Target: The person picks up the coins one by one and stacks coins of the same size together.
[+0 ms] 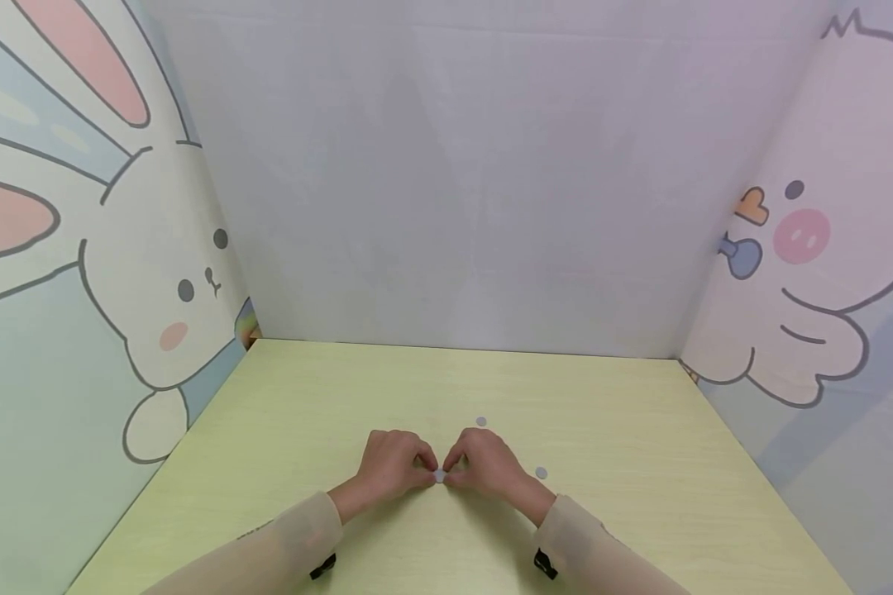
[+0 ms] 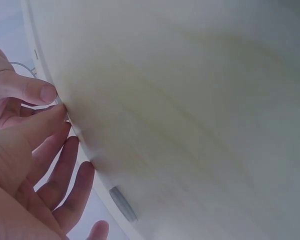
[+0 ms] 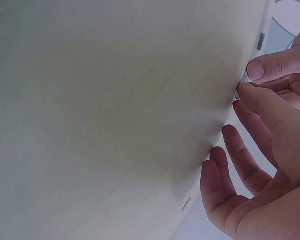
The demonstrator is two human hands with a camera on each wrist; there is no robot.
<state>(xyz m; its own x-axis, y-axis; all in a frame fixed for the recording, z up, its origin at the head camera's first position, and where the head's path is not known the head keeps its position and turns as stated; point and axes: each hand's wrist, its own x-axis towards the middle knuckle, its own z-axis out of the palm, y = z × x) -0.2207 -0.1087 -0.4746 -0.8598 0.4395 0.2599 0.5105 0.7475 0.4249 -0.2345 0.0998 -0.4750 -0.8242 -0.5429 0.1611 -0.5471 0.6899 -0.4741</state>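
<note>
A small round grey disc is between my two hands, low on the pale yellow-green tabletop. From its left side my left hand pinches it with thumb and forefinger; my right hand pinches it from the right. The fingertips hide most of this disc in both wrist views. Past the right hand's knuckles lies a second grey disc, flat on the table. A third disc lies to the right of that hand's wrist. Seen nearly edge-on in the left wrist view is one grey disc.
A plain pale cloth wall rises behind the table's far edge. A panel with a cartoon rabbit stands along the left, and one with a white cartoon figure along the right.
</note>
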